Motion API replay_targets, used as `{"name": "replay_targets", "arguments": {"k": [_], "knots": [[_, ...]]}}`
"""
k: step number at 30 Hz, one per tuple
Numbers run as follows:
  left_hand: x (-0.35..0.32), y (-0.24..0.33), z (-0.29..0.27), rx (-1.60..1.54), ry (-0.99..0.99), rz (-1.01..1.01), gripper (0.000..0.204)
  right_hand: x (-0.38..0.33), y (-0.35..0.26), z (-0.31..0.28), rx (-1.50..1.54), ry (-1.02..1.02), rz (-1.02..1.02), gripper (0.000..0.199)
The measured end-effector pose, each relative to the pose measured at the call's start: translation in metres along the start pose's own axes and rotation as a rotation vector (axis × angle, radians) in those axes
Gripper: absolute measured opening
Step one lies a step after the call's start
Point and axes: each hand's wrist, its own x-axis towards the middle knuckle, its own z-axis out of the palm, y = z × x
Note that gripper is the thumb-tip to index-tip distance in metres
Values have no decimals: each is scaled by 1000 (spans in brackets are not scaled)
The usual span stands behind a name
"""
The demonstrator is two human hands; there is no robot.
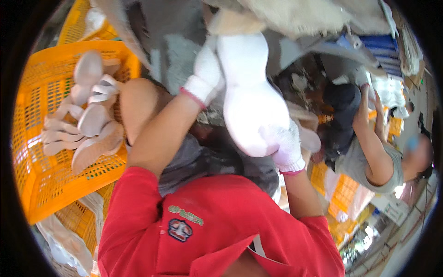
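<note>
A white shoe sole (251, 99), smooth and narrowed at the waist, is held up in front of me, its far end at a tan, rounded edge (237, 22). My left hand (207, 69), in a white knit glove with a pink cuff, grips the sole along its left side near the far end; its fingertips are partly hidden. My right hand (287, 147), gloved the same way, is closed round the sole's near end, with the thumb side on top. Whether the sole touches the tan edge I cannot tell.
To the left, an orange plastic basket (34, 177) holds several pale soles (92, 120). Draped cloth (304, 16) hangs at the top. On the right a co-worker in a grey shirt (387, 166) sits close by, arms raised. More orange crates (344, 194) stand beyond my right arm.
</note>
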Motion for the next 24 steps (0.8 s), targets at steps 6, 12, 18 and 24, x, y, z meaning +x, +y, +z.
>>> {"name": "replay_targets", "arguments": {"k": [6, 12, 18, 24], "knots": [[-58, 62, 16, 1037, 112, 114, 32, 45, -40, -13, -947, -189, -785, 39], [-205, 171, -107, 1787, 693, 853, 17, 4, -11, -82, -1006, 90, -478, 40], [-285, 275, -236, 2155, 634, 267, 45, -51, 1, -90, -930, 225, -188, 41], [-286, 238, 5, 1798, -76, 650, 44, -59, -89, 53, -551, -144, -536, 82]]}}
